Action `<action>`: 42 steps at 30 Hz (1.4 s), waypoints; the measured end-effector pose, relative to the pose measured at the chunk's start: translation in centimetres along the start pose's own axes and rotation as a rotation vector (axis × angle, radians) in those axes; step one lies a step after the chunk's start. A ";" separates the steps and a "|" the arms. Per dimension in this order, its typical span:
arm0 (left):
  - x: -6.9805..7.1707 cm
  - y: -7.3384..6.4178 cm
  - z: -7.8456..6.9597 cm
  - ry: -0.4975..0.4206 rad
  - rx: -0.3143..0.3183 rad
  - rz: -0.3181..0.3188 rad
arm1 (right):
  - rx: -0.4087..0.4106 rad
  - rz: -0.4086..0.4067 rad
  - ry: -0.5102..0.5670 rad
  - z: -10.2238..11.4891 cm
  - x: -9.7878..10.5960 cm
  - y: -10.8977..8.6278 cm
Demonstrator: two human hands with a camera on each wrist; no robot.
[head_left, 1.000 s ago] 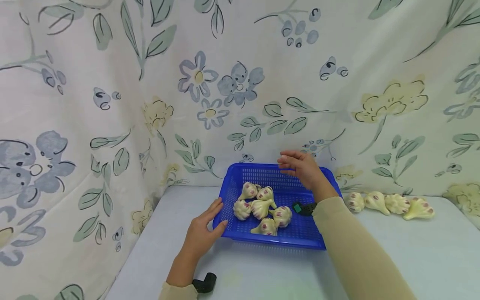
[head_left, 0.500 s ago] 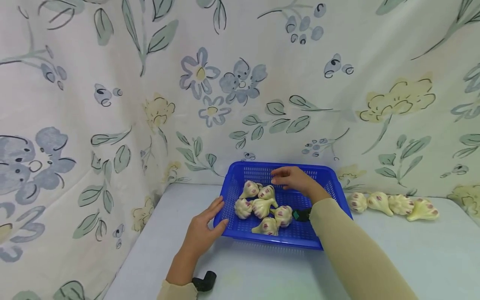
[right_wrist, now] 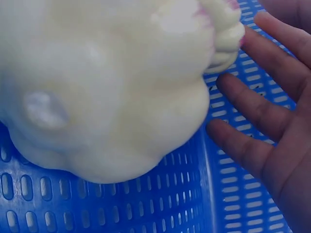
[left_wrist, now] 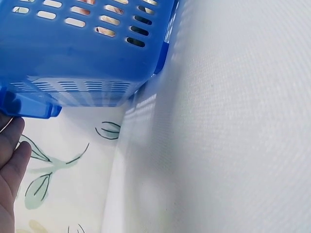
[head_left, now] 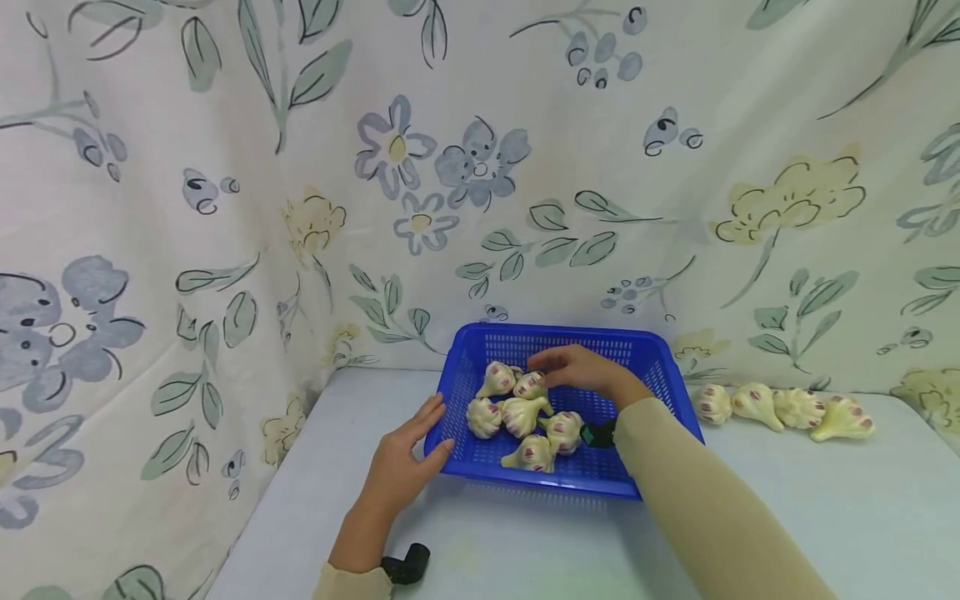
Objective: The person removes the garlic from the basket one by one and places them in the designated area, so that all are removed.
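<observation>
Cream-coloured sleeves [head_left: 712, 500] come in along the lower edge, nearest of all, with a black wrist device [head_left: 407, 564] on the left wrist and a black-and-green one [head_left: 598, 433] by the right cuff. Beneath them spreads the pale table [head_left: 487, 550]. The left hand [head_left: 405, 462] is at the left side of a blue plastic basket [head_left: 540, 484], fingers straight, thumb spread away from them, fingertips up by the rim. Inside the basket six garlic bulbs [head_left: 522, 415] can be made out, cream with purple patches, gathered toward the left and middle. Two lie nearest the front wall, two more sit just behind and to the left, and another two are at the back. Over the back pair hangs the right hand [head_left: 581, 369], fingertips at the right-hand bulb of the two [head_left: 529, 385]; the right wrist view shows its fingers spread and holding nothing, one so close to a bulb that I cannot tell whether it touches. Off to the right, outside the basket, four more bulbs [head_left: 798, 408] lie in a row on the table. Farthest back hangs a white cloth [head_left: 555, 283] printed with blue and yellow flowers and green leaves
</observation>
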State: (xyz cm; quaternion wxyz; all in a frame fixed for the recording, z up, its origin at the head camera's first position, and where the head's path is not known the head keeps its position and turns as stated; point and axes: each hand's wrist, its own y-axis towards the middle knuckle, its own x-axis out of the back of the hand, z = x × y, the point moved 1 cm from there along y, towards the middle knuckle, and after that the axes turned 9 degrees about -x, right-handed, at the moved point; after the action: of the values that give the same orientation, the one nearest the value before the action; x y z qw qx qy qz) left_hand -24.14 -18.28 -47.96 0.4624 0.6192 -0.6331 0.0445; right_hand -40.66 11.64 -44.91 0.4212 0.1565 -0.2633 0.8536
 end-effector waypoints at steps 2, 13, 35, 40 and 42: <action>0.0 0.0 0.0 -0.002 -0.003 -0.001 | -0.011 -0.006 0.004 0.0 0.0 0.0; 0.0 0.3 0.0 0.008 -0.025 -0.011 | -0.066 -0.055 -0.092 0.2 0.4 -0.2; -0.1 0.1 0.1 0.034 -0.020 -0.002 | -0.094 0.010 -0.323 -0.4 -0.5 0.4; -0.1 0.1 0.0 0.023 -0.010 0.000 | -0.074 0.000 -0.276 -0.6 -0.6 0.6; -0.1 0.1 -0.1 0.020 -0.007 0.001 | -0.052 0.000 -0.235 -0.6 -0.6 0.8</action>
State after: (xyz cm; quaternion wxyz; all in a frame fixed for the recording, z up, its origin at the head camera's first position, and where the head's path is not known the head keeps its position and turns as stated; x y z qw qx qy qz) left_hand -24.17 -18.16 -47.94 0.4708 0.6167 -0.6290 0.0488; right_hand -40.91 11.22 -45.98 0.3913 0.2445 -0.3329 0.8223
